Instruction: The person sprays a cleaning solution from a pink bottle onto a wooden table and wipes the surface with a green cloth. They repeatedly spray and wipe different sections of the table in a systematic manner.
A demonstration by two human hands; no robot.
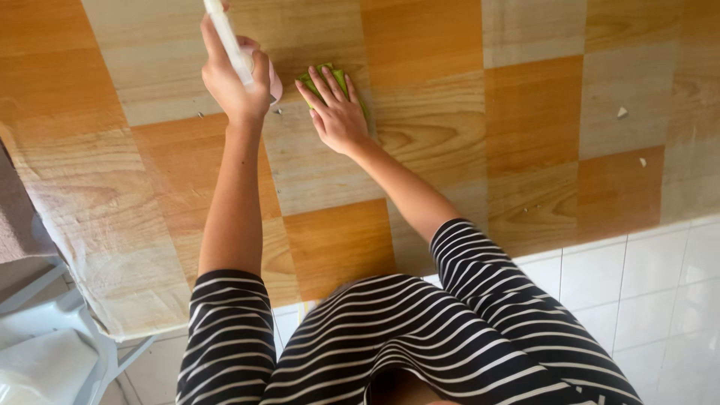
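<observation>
tabletop [450,112]: flat surface under a glossy wood-grain covering, printed in a chequer of orange-brown and pale beige rectangles; the covering's near-left edge hangs loose and wrinkled. green cloth [324,75]: soft, folded, bright green, lying flat on a pale rectangle of the tabletop, mostly hidden; only its far edge and right side show past the fingers. right hand [337,109]: laid palm-down on the green cloth, fingers spread and straight, pressing it to the tabletop, forearm bare below a striped sleeve. left hand [236,79]: just left of the green cloth, raised above the tabletop, fingers curled tight round a spray bottle [255,71]. spray bottle: smooth plastic, pale pink rounded body showing beside the knuckles on the side nearest the green cloth, with a slim white neck [221,30] running up out of the fist to the top edge of view. crumbs [622,112]: small pale flecks on the tabletop, well to the right of the green cloth; a few darker specks sit just left of it, below the left hand. striped garment [420,330]: black with thin white stripes, nearer than the green cloth. white tiled floor [652,285]: square glazed tiles, near right of the tabletop.
</observation>
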